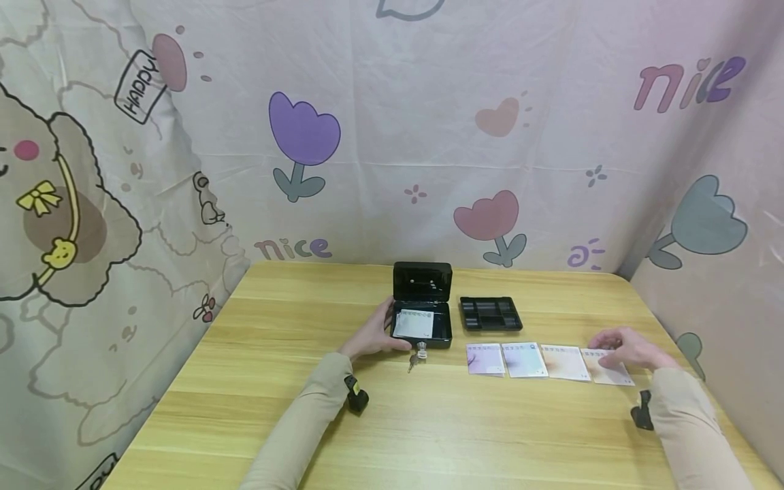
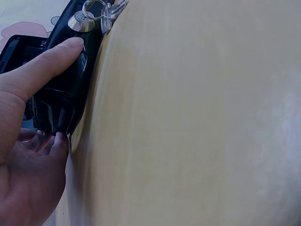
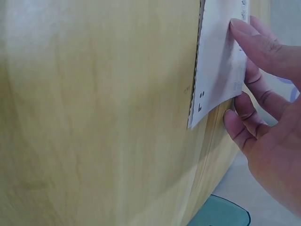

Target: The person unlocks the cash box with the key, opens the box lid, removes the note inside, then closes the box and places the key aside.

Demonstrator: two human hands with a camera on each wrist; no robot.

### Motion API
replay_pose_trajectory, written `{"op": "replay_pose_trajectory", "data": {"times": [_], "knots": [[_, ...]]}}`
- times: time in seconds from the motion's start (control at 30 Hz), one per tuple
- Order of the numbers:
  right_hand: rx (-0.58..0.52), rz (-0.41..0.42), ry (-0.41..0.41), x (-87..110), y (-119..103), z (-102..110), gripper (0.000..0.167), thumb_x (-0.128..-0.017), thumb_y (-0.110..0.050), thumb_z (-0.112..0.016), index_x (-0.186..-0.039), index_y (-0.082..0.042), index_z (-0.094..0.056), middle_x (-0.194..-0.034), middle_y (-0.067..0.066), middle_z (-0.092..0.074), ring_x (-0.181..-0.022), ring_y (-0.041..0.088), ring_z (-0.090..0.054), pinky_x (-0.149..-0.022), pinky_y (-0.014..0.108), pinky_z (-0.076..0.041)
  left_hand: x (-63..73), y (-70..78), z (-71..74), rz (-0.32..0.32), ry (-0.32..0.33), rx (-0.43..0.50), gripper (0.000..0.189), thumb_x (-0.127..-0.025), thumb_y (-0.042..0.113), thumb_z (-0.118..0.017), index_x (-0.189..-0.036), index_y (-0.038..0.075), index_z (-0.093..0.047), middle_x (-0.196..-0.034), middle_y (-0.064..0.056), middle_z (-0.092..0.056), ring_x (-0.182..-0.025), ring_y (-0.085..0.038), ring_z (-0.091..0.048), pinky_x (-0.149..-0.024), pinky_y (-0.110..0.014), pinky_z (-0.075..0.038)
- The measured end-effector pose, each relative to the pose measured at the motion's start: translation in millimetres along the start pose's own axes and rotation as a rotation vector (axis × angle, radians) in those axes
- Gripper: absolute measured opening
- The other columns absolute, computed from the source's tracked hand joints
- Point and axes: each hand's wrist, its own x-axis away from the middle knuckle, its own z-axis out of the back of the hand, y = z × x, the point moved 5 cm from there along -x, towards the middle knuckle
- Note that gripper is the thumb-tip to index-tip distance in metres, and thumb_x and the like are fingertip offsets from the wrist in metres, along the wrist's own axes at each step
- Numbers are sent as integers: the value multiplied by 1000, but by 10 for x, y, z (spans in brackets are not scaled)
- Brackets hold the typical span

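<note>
My left hand [image 1: 372, 336] grips the left front corner of a small black cash box [image 1: 442, 335]. In the left wrist view the thumb [image 2: 54, 59] lies along its front near the lock [image 2: 81, 21], while the fingers are partly hidden at its side. The lid [image 1: 422, 282] stands up, and a pale printed paper slip [image 1: 413, 324] lies inside. Keys [image 1: 413, 363] hang from the lock. At the right end of a row, my right hand [image 1: 631, 348] pinches an orange-tinted printed paper slip [image 3: 218, 61], thumb on top and fingers behind its edge.
A black compartment tray [image 1: 491, 328] sits right of the box. Left of the pinched slip lie a purple slip [image 1: 486, 359], a blue slip [image 1: 525, 361] and another orange slip [image 1: 565, 363]. A patterned cloth [image 1: 392, 136] hangs behind the wooden table [image 1: 465, 435].
</note>
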Motion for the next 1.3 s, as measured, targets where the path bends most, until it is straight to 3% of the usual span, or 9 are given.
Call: {"op": "replay_pose_trajectory", "data": {"times": [0.27,0.6,0.83,1.07,1.3], "knots": [[9,-7,-1,18,-1,4,34,-78,-6,-76,-109,6,-69,-110,26,-71,-94,17,-61,-80,35,-49,2,12,1,0,3,-11,125,-73,15,-90,-161,0,-3,-169,-23,-8,-154,-41,-23,-128,-47,-25],[-26,-4,37,34,-65,34,39,-79,-10,-79,-113,6,-68,-109,24,-72,-81,2,-53,-71,20,-44,5,17,6,-5,6,-14,123,-73,13,-90,-160,-1,-5,-168,-24,-9,-154,-42,-23,-128,-47,-25],[-17,95,92,-36,-300,23,37,-77,-11,-81,-110,2,-70,-104,15,-71,-85,6,-53,-72,19,-45,3,6,8,-10,0,-12,124,-73,14,-90,-160,-1,-4,-168,-24,-8,-154,-42,-23,-128,-47,-25],[-37,84,58,-175,-529,-8,40,-82,-14,-79,-118,1,-69,-111,17,-69,-94,14,-55,-76,22,-44,14,33,2,-15,-5,-5,124,-73,12,-90,-160,-3,-3,-168,-26,-7,-154,-43,-22,-128,-48,-24],[-106,152,19,-359,-810,-92,42,-84,-14,-78,-121,1,-67,-116,19,-69,-98,17,-59,-80,20,-52,15,30,4,-9,-4,-3,124,-73,12,-90,-160,-2,-2,-168,-26,-7,-153,-43,-22,-128,-48,-24]]}}
